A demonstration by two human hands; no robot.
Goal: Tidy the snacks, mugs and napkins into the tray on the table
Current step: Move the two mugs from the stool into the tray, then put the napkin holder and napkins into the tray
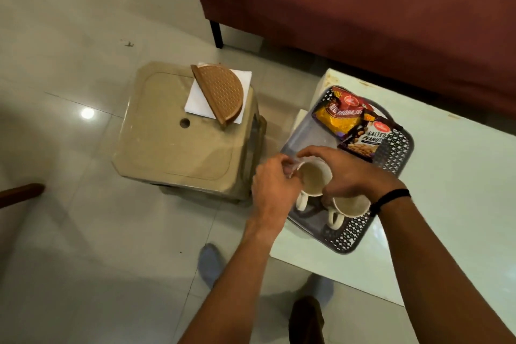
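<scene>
A dark lattice-sided tray (396, 153) sits on the white table (452, 176). Inside it lie a yellow snack packet (339, 117) and a salted peanuts packet (365, 139) at the far end. Two cream mugs stand at the near end: one mug (314, 179) between my hands, another mug (350, 205) to its right. My right hand (349, 173) grips the first mug's rim. My left hand (275, 184) pinches something pale at that mug's left rim; what it is I cannot tell. White napkins (195, 98) lie on the beige stool under a brown half-round holder (222, 92).
The beige plastic stool (178, 131) stands left of the table on the tiled floor. A dark red sofa (363, 3) runs along the back. A wooden piece (19, 194) pokes in at far left. My feet (210, 262) are below the table's near corner.
</scene>
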